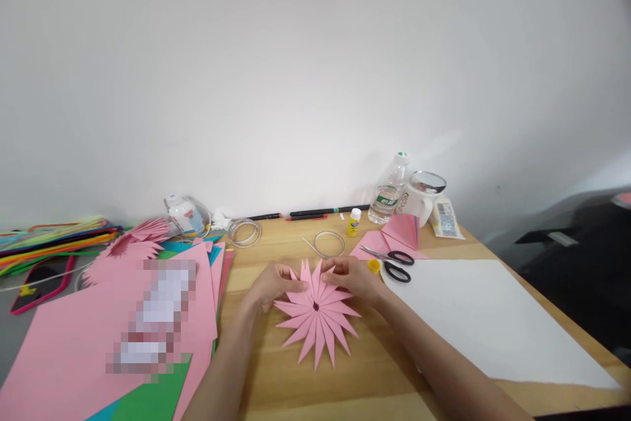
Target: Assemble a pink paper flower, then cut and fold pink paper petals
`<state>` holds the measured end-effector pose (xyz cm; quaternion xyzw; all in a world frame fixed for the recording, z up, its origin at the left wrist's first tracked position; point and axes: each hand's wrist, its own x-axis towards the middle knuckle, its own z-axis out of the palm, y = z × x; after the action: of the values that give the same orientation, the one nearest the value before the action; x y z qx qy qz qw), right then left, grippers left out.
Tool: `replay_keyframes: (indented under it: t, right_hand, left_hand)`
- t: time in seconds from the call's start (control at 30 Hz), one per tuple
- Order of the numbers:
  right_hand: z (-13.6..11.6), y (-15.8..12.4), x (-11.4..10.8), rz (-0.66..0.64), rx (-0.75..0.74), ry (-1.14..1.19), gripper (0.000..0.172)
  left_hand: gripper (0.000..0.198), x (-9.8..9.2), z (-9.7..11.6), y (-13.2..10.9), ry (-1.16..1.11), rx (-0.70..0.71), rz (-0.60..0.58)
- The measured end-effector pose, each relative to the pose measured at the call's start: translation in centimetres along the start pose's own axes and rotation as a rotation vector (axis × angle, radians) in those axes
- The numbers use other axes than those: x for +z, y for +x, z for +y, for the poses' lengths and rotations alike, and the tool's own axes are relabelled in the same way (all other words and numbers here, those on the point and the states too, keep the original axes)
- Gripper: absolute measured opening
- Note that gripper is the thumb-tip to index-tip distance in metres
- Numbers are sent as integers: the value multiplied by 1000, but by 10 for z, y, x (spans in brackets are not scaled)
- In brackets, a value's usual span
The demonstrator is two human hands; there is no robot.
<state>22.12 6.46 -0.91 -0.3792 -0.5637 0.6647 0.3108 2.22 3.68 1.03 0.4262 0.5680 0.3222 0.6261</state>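
Note:
A pink paper flower point(318, 322) with many pointed petals lies on the wooden table point(276, 375). My left hand point(273, 283) pinches its upper left petals, fingers closed on the paper. My right hand point(355, 276) pinches the upper right petals, fingers closed likewise. Both hands meet at the flower's top edge. Black-handled scissors point(392, 262) and a small yellow cap point(374, 265) lie just right of my right hand, on pink paper point(374, 243).
A stack of coloured sheets, pink on top point(73, 342), fills the left. A large white sheet point(483, 322) lies on the right. At the back stand a glue bottle point(353, 222), a water bottle point(389, 191), a white mug point(421, 201), wire coils point(329, 243), markers point(315, 213) and pipe cleaners point(49, 240).

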Motion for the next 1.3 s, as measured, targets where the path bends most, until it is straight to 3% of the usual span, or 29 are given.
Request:
replay_keyframes:
  t: [0.47,0.57,0.67,0.8,1.3]
  right_hand:
    - [0,4,-1,-54,105,-108,24]
    - [-4,-1,-2,-84,67,-112,28]
    - [-7,-3,-1,-77,19,-140,46]
    - [-9,-5,2,-34,-37,-196,42]
    - [7,-1,6,-50,-2,2,39]
  left_hand:
    - [31,3,-6,5,9,-16,-41]
    - [31,2,-6,5,-4,-26,-82]
    - [31,-1,-7,5,-19,-23,-105]
    - [32,-4,-9,6,-39,-13,-117]
    - [26,-1,-11,5,-3,-4,-72]
